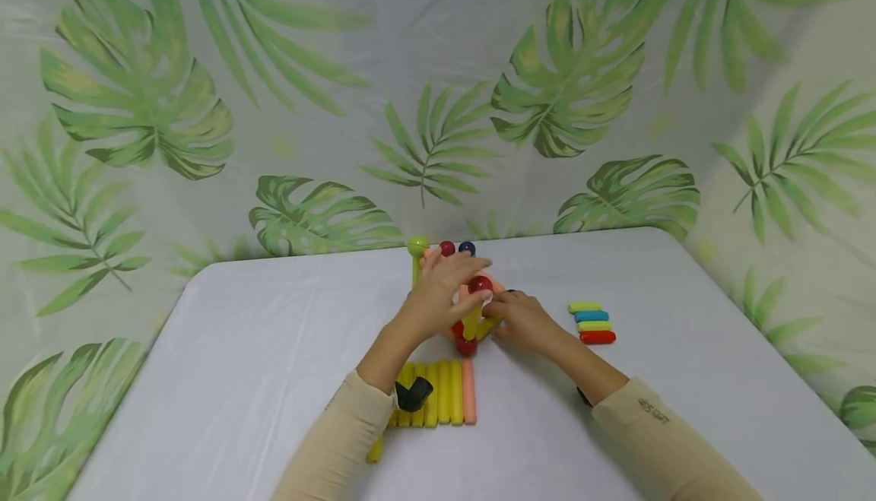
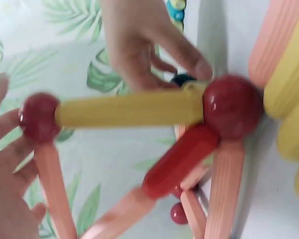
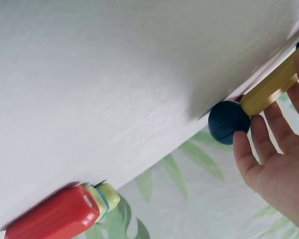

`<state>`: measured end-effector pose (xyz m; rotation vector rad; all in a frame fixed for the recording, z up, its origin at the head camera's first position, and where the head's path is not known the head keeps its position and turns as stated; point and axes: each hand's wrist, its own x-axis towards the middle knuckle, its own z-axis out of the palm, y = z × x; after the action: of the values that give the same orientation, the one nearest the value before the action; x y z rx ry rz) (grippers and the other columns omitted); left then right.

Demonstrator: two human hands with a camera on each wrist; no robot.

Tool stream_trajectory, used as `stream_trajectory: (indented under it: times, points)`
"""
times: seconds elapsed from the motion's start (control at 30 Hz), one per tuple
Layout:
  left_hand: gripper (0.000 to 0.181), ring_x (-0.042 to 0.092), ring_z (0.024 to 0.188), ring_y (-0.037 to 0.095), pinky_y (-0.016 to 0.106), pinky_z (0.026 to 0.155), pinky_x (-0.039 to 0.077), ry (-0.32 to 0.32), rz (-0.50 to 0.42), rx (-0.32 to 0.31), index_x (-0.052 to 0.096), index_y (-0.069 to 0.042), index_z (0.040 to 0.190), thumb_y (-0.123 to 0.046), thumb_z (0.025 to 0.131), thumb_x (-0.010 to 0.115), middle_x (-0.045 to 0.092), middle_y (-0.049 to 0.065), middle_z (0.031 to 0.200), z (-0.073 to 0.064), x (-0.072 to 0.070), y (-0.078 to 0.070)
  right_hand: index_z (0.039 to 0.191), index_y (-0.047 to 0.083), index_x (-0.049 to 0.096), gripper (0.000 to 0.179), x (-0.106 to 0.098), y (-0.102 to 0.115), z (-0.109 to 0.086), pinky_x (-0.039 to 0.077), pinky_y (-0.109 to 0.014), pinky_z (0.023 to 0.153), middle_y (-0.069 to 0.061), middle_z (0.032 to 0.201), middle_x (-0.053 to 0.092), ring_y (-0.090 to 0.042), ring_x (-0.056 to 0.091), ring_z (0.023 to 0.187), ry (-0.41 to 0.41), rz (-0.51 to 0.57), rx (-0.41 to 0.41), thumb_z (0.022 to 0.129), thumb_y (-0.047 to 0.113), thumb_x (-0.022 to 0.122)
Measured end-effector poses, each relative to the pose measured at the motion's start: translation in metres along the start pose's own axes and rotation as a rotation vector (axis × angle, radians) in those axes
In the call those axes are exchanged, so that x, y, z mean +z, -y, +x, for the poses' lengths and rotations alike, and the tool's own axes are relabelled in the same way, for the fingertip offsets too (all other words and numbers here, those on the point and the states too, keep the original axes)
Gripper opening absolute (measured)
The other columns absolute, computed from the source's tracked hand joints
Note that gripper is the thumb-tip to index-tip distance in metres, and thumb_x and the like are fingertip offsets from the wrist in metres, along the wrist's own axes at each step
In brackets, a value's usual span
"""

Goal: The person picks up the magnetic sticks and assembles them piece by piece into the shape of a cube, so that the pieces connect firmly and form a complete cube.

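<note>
A construction of coloured sticks and balls stands at the table's far middle. Its upper red ball [image 1: 480, 284] lies between the spread thumb and fingers of my left hand [image 1: 438, 299]. In the left wrist view a yellow stick [image 2: 129, 109] joins that ball to the lower red ball [image 2: 233, 107], where a red stick [image 2: 179, 162] and pink stick [image 2: 224, 194] also meet. My right hand [image 1: 523, 318] holds another yellow stick [image 3: 271, 89], its thumb and fingers round it. One of its fingers touches the dark blue ball [image 3: 228, 122] at the stick's end.
A row of yellow sticks [image 1: 438, 394] with one pink stick [image 1: 468, 391] lies nearest me. On the right are green, blue and red sticks [image 1: 598, 337]. A green ball [image 1: 418, 245] tops the construction's far left. Behind the table [image 1: 260, 349] hangs a leaf-patterned cloth [image 1: 438, 52].
</note>
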<state>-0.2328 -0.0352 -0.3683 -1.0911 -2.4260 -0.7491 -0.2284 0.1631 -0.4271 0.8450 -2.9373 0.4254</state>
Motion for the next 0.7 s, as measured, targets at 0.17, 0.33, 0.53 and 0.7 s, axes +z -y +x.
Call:
stream_trajectory:
  times: [0.17, 0.33, 0.53, 0.7]
  points:
    - [0.037, 0.043, 0.114, 0.012, 0.047, 0.105, 0.003, 0.139, 0.104, 0.018, 0.058, -0.020, 0.116, -0.039, 0.084, 0.060, 0.056, -0.005, 0.115, 0.002, 0.005, -0.013, 0.105, 0.012, 0.066, 0.035, -0.002, 0.003, 0.000, 0.042, -0.048, 0.077, -0.008, 0.109, 0.059, -0.034, 0.050, 0.099, -0.004, -0.105, 0.030, 0.074, 0.027, 0.074]
    - [0.029, 0.045, 0.110, 0.008, 0.050, 0.104, -0.001, 0.089, 0.085, 0.036, 0.060, -0.020, 0.111, -0.029, 0.084, 0.064, 0.056, -0.009, 0.111, -0.004, 0.002, -0.008, 0.100, 0.018, 0.067, 0.030, 0.001, 0.005, 0.002, 0.041, -0.048, 0.074, -0.003, 0.104, 0.060, -0.029, 0.052, 0.092, -0.017, -0.137, 0.059, 0.073, 0.028, 0.075]
    - [0.033, 0.044, 0.115, 0.011, 0.053, 0.102, 0.008, 0.024, 0.074, 0.009, 0.060, -0.019, 0.114, -0.024, 0.083, 0.066, 0.056, -0.006, 0.118, -0.017, -0.006, 0.000, 0.097, 0.021, 0.068, 0.024, 0.005, 0.012, 0.007, 0.040, -0.044, 0.069, -0.001, 0.098, 0.060, -0.025, 0.051, 0.086, 0.016, -0.118, 0.134, 0.074, 0.026, 0.074]
    - [0.038, 0.042, 0.118, 0.015, 0.051, 0.102, 0.013, -0.005, 0.025, -0.036, 0.057, -0.017, 0.118, -0.023, 0.082, 0.065, 0.055, -0.004, 0.120, -0.030, -0.017, 0.007, 0.098, 0.023, 0.068, 0.022, 0.007, 0.019, 0.007, 0.039, -0.041, 0.067, 0.002, 0.095, 0.060, -0.022, 0.051, 0.083, 0.028, -0.122, 0.132, 0.076, 0.022, 0.072]
